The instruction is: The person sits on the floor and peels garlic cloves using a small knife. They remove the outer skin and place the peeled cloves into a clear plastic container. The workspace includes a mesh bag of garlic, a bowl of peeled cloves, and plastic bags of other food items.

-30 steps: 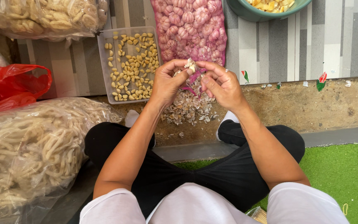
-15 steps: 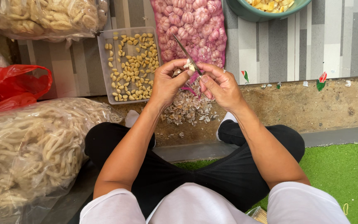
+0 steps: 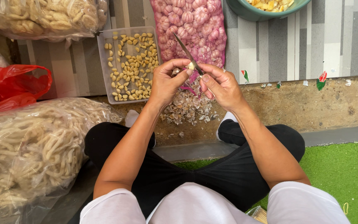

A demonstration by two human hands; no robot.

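Note:
My left hand (image 3: 167, 81) pinches a small pale garlic clove (image 3: 191, 66) between thumb and fingers. My right hand (image 3: 221, 84) grips a small knife (image 3: 186, 50) whose thin blade points up and left, its edge against the clove. Both hands meet above a heap of papery garlic skins (image 3: 188, 107) on the ground. Behind them lies a pink mesh bag of whole garlic bulbs (image 3: 189, 25). To the left, a clear plastic tray (image 3: 103, 70) holds several peeled cloves (image 3: 132, 66).
A big clear bag of pale noodles (image 3: 30, 149) lies at left beside a red plastic bag (image 3: 9, 85). Another clear bag of food (image 3: 46, 16) sits top left. A green bowl (image 3: 266, 10) stands top right. Green turf (image 3: 344, 174) covers the lower right.
The knife blade has swung out and now points up and left over the garlic bag. Both hands stay together at the clove.

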